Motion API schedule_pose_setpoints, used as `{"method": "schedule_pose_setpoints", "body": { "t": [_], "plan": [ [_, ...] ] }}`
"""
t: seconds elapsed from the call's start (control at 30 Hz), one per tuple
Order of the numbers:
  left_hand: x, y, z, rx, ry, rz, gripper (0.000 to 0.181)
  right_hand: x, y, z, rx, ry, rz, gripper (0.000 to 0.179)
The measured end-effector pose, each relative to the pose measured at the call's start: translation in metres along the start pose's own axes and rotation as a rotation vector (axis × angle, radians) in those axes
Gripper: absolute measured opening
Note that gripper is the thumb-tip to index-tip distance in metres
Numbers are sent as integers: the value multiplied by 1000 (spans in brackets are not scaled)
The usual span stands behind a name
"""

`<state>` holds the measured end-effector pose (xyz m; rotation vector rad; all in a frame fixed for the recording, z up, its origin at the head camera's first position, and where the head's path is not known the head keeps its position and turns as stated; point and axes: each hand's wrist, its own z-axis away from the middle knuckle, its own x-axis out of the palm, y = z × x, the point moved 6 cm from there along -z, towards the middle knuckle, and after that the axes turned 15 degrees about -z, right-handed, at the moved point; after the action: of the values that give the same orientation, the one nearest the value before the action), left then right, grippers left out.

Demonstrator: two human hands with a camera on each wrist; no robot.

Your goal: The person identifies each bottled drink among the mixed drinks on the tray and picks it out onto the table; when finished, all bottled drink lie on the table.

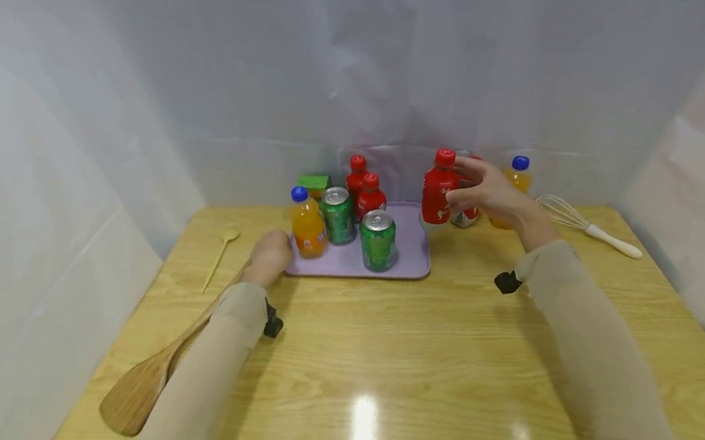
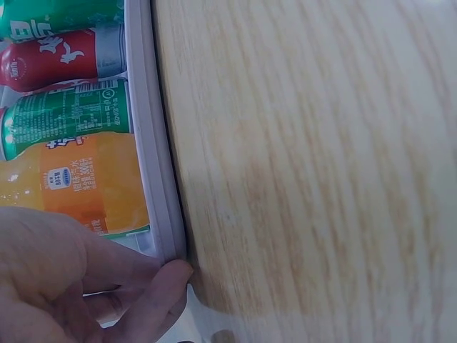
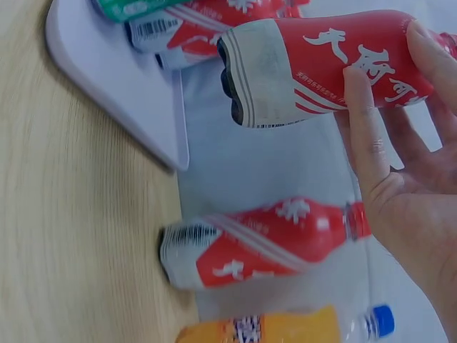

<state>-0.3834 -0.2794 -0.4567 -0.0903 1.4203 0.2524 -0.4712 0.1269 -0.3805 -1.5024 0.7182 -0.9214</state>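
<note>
My right hand grips a red cola bottle by its upper body, just right of the purple tray; the right wrist view shows the bottle's base raised above the table. Another red bottle stands behind that hand. With fingers and thumb, my left hand pinches the tray's rim at its near left corner. On the tray stand an orange soda bottle, two green cans and two red bottles.
A green box sits at the tray's back left. To the right are another orange bottle and a whisk. A wooden spatula lies beneath the left forearm, with a yellow spoon beyond. White sheeting hangs behind the table.
</note>
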Motion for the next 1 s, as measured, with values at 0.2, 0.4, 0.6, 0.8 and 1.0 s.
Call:
{"method": "schedule_pose_setpoints", "body": {
  "t": [0.2, 0.4, 0.6, 0.8, 1.0],
  "plan": [
    [0, -5, 1, -11, 1, 10, 25, -16, 4, 7, -9, 30, -9, 76],
    [-1, -8, -2, -12, 10, 7, 23, -29, 11, 12, 10, 53, 26, 77],
    [-1, -9, -3, -12, 6, 2, 23, -39, 23, 15, 53, 59, 88, 79],
    [0, -9, -4, -2, 19, -1, 23, -46, 34, 18, 72, 71, 87, 86],
    [-2, -7, -4, -3, 26, -5, 24, -51, 43, 19, 65, 85, 96, 86]
  ]
}}
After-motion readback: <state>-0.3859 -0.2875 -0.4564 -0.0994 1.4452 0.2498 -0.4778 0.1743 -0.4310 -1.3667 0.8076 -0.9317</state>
